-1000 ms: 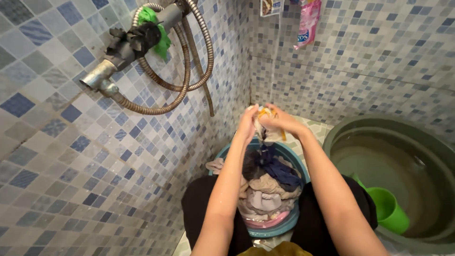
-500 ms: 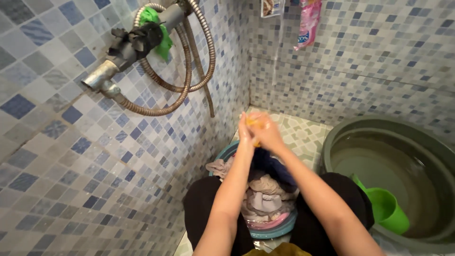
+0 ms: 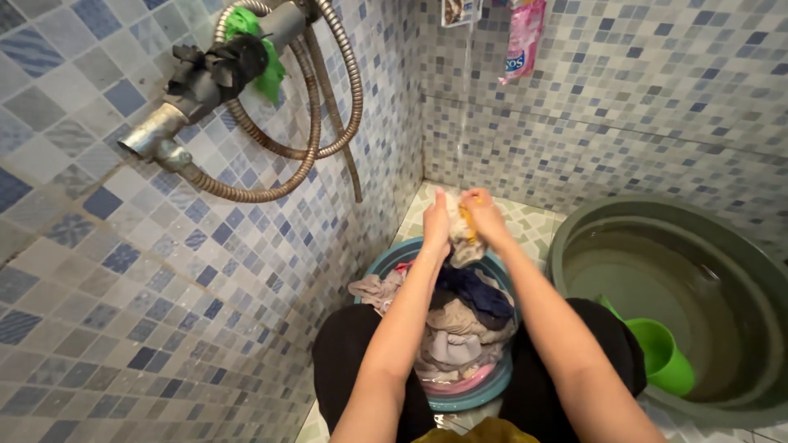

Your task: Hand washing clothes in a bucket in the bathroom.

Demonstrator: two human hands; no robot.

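Both hands raised over far rim of the teal basin, which sits on the tiled floor between the person's knees. Left hand and right hand both closed on a small wet cloth, pale w/ orange-yellow patch; cloth is bunched between the palms, left hand on its left side, right hand on top and right side. Long axis of cloth runs roughly vertical, loose lower end hanging toward the basin, just above the dark blue garment. Neither hand clearly nearer; both in contact. Basin: round, smooth plastic, teal outside w/ pink inner edge showing at near rim; heaped w/ laundry pile, soft crumpled fabrics in beige, grey, navy, some draped over left rim. Right of basin, well apart from hands: large dark green tub, round, rigid, holding murky water; bright green plastic dipper stands inside it at near-left wall. Left wall: small square mosaic tiles, blue/grey, glossy; metal tap w/ coiled ribbed metal hose, green rag tucked behind it. Far wall, same tiling; pink sachet strip hangs at top. Floor tiles pale w/ patterned motif, wet look; surface cond. under basin hidden.
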